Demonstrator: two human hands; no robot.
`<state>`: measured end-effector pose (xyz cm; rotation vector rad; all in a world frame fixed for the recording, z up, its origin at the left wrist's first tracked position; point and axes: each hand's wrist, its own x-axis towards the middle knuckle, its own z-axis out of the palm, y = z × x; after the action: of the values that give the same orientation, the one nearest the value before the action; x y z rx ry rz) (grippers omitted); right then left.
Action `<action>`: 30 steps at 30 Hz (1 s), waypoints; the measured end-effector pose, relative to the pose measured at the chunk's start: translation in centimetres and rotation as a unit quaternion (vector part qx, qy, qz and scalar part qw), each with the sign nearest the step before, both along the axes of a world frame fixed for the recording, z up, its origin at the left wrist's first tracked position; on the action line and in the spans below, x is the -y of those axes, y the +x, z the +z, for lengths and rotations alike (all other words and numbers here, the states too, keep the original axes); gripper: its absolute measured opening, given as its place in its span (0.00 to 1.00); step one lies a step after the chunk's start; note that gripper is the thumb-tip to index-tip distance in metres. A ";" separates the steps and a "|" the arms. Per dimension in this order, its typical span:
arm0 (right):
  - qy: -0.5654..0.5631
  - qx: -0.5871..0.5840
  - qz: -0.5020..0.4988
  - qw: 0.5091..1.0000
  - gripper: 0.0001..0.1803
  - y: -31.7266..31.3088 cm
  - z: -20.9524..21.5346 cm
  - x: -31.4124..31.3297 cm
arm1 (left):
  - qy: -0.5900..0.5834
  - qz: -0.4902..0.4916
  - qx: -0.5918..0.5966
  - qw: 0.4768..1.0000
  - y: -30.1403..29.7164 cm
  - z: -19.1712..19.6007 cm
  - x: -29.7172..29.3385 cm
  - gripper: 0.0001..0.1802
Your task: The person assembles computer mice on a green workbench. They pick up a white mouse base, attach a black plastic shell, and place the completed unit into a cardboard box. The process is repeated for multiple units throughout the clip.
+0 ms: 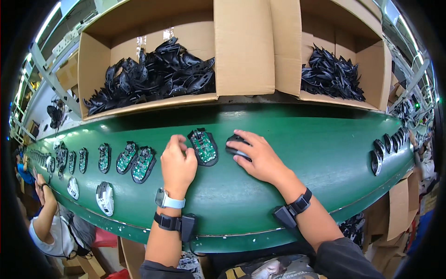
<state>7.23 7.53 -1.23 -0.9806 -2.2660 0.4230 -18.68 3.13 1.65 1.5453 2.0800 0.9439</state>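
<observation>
My right hand [256, 156] is wrapped over a dark computer mouse [238, 145] with a grey side, low over the green belt; the palm hides part of it. Just left of it lies a mouse base with a green circuit board [203, 148], board side up. Beside that base is my left hand [179, 162], its fingers curled inward close to the board's left edge. Whatever those fingers hold, if anything, is hidden. Further left, two more mouse bases with boards [143, 165] lie side by side.
The green conveyor belt [241, 204] runs across. More board bases and white-grey mouse shells [105, 199] lie leftward. Curved black parts [376, 160] line the right end. Behind stand cardboard boxes [244, 46] with heaped black parts [158, 69]. Another person's arm [45, 209] reaches in at left.
</observation>
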 end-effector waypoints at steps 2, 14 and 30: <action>-0.017 -0.038 -0.033 0.999 0.23 -0.5 0.0 -0.3 | 0.169 -0.033 -0.127 0.977 -0.6 -2.4 -0.5 0.29; -0.031 -0.081 0.014 0.996 0.24 -4.7 3.4 1.1 | 0.126 -0.184 0.040 0.974 0.4 -2.7 0.2 0.34; 0.124 -0.006 -0.027 0.992 0.35 -5.4 -3.2 3.2 | 0.143 -0.161 0.211 0.953 1.0 -6.2 -1.2 0.26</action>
<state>1.85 4.32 -4.41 -0.9061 -2.2109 0.1187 -17.69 4.30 -4.53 1.5807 1.3953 1.3498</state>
